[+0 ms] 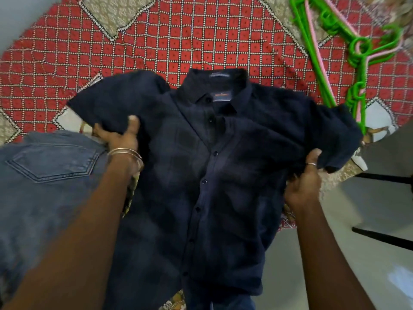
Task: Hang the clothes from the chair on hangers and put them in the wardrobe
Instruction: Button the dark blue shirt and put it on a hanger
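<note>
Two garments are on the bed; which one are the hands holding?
The dark navy shirt: left hand and right hand grip its sides. The blue jeans lie untouched.

Both arms reach forward. The left hand point(121, 136), bangles at its wrist, pinches dark cloth with thumb up; the right hand point(305, 179), ring on one finger, grips likewise.

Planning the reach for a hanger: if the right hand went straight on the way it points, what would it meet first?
Probably the shirt sleeve it grips, then the green hangers; depth unclear.
</note>
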Demonstrator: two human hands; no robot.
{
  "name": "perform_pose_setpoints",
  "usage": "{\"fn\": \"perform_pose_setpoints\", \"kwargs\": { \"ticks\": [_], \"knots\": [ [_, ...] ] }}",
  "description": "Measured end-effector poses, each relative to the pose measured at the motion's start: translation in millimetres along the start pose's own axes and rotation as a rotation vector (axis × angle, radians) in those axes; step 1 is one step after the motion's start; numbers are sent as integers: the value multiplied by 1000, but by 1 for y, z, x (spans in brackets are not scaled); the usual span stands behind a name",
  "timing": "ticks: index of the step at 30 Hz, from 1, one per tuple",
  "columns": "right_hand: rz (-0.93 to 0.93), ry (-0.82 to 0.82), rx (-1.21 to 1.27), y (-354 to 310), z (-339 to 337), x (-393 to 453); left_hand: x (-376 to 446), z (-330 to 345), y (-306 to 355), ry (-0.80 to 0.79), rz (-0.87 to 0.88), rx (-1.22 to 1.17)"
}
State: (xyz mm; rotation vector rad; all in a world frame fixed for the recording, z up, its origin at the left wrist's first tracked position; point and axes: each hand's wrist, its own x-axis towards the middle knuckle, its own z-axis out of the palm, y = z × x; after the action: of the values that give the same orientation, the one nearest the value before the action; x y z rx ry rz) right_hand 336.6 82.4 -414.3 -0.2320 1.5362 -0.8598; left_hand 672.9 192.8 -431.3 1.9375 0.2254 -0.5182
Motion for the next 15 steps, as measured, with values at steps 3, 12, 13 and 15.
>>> {"fn": "perform_pose_setpoints", "kwargs": {
  "ticks": [3,12,13,15],
  "knots": [
    [0,-63,-281,20,-5,-12,-28,0,-30,-44,-108,317],
    [104,-278,-366,27,-40,-37,-51,-52,-55,-361,-273,158],
    [104,-265,-263,23,-43,-38,-50,-55,-53,-388,-327,70],
    [166,-231,-209,21,-57,-46,-56,-71,-54,-368,-423,140]
  ]
}}
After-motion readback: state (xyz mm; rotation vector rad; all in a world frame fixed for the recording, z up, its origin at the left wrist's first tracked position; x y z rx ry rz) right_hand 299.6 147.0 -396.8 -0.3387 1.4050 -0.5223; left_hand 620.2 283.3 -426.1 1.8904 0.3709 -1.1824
